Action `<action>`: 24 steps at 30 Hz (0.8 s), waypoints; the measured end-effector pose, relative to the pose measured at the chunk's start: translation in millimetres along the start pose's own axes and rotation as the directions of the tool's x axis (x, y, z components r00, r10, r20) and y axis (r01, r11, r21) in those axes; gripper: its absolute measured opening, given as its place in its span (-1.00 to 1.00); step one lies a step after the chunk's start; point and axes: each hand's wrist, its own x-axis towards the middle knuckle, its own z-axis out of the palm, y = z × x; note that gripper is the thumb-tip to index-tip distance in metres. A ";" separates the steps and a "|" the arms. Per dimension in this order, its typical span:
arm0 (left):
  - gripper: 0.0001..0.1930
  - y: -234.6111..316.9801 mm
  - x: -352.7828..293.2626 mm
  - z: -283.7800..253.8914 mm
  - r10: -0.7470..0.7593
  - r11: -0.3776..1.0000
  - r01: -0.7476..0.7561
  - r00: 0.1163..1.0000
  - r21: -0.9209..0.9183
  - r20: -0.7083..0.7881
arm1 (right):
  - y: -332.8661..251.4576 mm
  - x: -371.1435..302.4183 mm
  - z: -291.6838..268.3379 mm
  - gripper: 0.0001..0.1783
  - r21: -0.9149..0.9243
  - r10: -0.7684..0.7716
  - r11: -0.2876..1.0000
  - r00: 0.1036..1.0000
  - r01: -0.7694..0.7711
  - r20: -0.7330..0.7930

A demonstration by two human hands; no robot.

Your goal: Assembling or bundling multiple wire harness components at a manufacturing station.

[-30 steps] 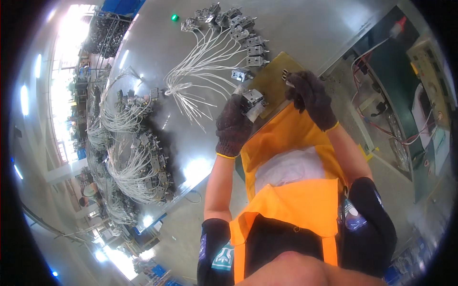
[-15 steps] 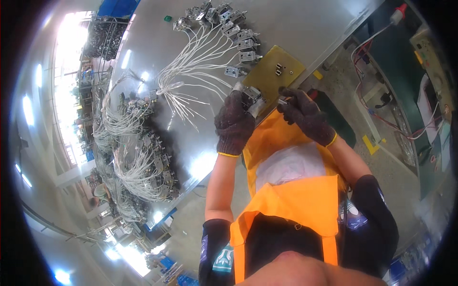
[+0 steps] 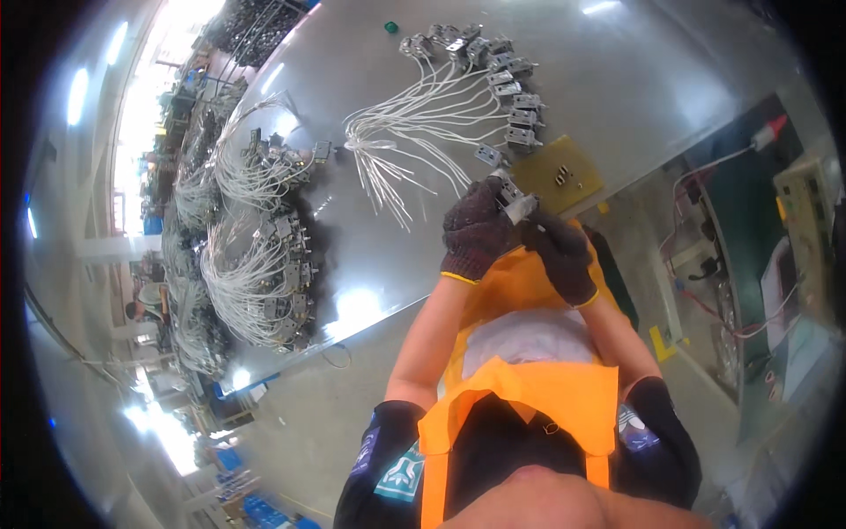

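Observation:
My left hand [image 3: 477, 231], in a dark knitted glove with a yellow cuff, is closed around a small metal switch-like box [image 3: 511, 192] at the table edge. A pale, whitish piece [image 3: 522, 209] shows at the box's near end. Close against that end is my right hand [image 3: 562, 257], gloved alike, its fingers pinched together; what they hold is hidden. Just beyond lies a yellow-brown board [image 3: 532, 171] with several small metal pieces [image 3: 562, 176] on it. White wires [image 3: 432, 116] fan out across the table to several similar metal boxes [image 3: 522, 117].
More bundles of white wires with metal boxes [image 3: 286, 273] are heaped on the left of the grey table [image 3: 643, 88]. A small green object [image 3: 391, 27] lies at the far side. On the right, a cable with a red-tipped plug [image 3: 768, 132] hangs beside a beige device [image 3: 809, 207].
My right hand has come in from the right, up against the metal box in my left hand. The whole view has shifted, with the table contents now farther right and lower.

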 end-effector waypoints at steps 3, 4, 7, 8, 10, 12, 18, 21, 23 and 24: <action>-0.52 -3.7 1.7 2.3 0.049 0.999 -0.048 0.997 0.010 -0.061 | -25.3 -0.5 -5.3 -0.71 0.167 0.408 0.902 0.912 -0.397 -0.037; -0.52 -5.2 2.1 0.8 0.050 0.999 -0.050 0.995 0.006 -0.081 | -26.3 -0.4 -1.7 -0.71 0.158 0.396 0.908 0.918 -0.387 -0.026; -0.53 -1.7 -0.5 -0.6 0.049 0.997 -0.044 0.995 0.056 -0.082 | -19.8 -4.7 1.1 -0.70 0.153 0.376 0.918 0.925 -0.364 -0.050; -0.52 -2.0 0.1 -3.0 -0.002 1.000 0.002 1.000 -0.008 -0.006 | -14.1 -3.0 3.3 -0.75 -0.010 0.290 0.957 0.956 -0.291 -0.041; -0.52 0.8 1.0 -8.2 -0.040 0.996 0.044 0.998 -0.078 0.052 | -8.8 4.8 -2.8 -0.78 -0.180 0.186 0.966 0.983 -0.183 -0.005; -0.48 8.8 -4.1 -14.7 -0.051 0.999 0.051 0.996 -0.003 0.077 | -20.6 13.1 -6.9 -0.72 -0.462 -0.400 0.747 0.878 0.478 0.262; -0.51 -1.8 -7.6 -3.2 -0.005 1.000 0.006 0.998 0.017 -0.055 | -27.8 25.0 -16.3 -0.79 -0.513 -0.447 0.621 0.805 0.592 0.389; -0.53 -11.5 -7.0 6.1 0.054 0.998 -0.056 0.995 -0.023 -0.085 | -28.3 6.5 -2.4 -0.75 0.223 0.558 0.799 0.827 -0.559 0.073; -0.53 -22.9 -6.5 15.7 0.092 0.994 -0.094 0.995 -0.052 -0.046 | -20.8 -2.0 -3.5 -0.73 0.421 0.586 0.686 0.793 -0.594 0.165; -0.53 -30.3 -4.8 20.3 0.186 0.983 -0.185 0.978 0.021 -0.095 | -12.6 -7.2 -5.4 -0.72 0.594 0.577 0.527 0.769 -0.608 0.275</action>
